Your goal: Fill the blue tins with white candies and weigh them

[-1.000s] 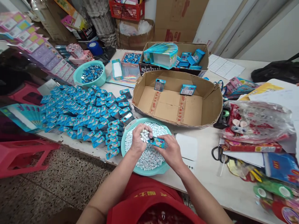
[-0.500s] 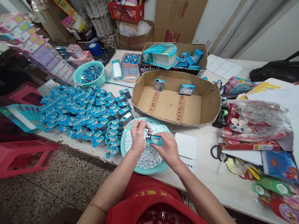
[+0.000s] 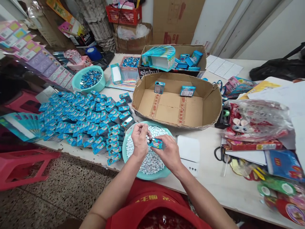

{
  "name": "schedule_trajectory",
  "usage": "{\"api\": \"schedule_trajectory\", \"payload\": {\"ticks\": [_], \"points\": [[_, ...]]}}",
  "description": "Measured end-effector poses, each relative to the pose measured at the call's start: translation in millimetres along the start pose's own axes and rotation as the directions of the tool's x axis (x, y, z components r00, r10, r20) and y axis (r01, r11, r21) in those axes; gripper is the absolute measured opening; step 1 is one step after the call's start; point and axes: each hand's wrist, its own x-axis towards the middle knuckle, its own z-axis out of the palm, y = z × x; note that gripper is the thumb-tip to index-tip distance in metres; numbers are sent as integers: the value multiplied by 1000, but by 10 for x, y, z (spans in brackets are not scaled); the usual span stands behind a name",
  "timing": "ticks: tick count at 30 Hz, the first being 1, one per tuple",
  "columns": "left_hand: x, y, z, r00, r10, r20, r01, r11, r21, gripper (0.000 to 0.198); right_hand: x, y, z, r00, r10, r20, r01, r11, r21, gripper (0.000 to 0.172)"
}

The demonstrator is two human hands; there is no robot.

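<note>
Over a teal basin filled with small white candies, my right hand grips a small blue tin by its right end. The tin has a dark hole near its left end. My left hand is closed at that end, fingers pressed together around some white candies beside the hole. Left of the basin, many similar blue tins stand close together on the table. Two more tins, one at the left and one at the right, are in a shallow cardboard box.
A teal bowl of shiny blue pieces stands at the back left. Behind the shallow box is another box with blue tins. A white scale lies right of the basin; scissors and plastic-wrapped goods are farther right.
The view has shifted slightly. Both hands remain over the basin, with the tin still in my right hand and my left fingers by its hole.
</note>
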Motion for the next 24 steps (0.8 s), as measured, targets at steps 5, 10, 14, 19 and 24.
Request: {"api": "schedule_trajectory", "payload": {"ticks": [5, 10, 14, 19, 24], "points": [[58, -121, 1, 1000, -28, -4, 28, 1000, 6, 28, 2, 43, 33, 1000, 8, 3, -8, 999, -33, 28], [103, -248, 9, 991, -131, 9, 131, 991, 6, 33, -4, 165, 110, 997, 78, 14, -78, 997, 27, 32], [93, -89, 16, 985, -172, 6, 171, 978, -116, 37, -6, 245, 74, 987, 161, 17, -160, 962, 221, 31], [107, 107, -62, 977, -213, 5, 210, 963, -169, 38, -9, 400, 12, 943, 318, 97, -322, 802, 502, 44], [64, 67, -6, 980, -196, 18, 197, 972, -131, 37, -4, 374, 31, 970, 237, 51, -236, 879, 415, 36]]}}
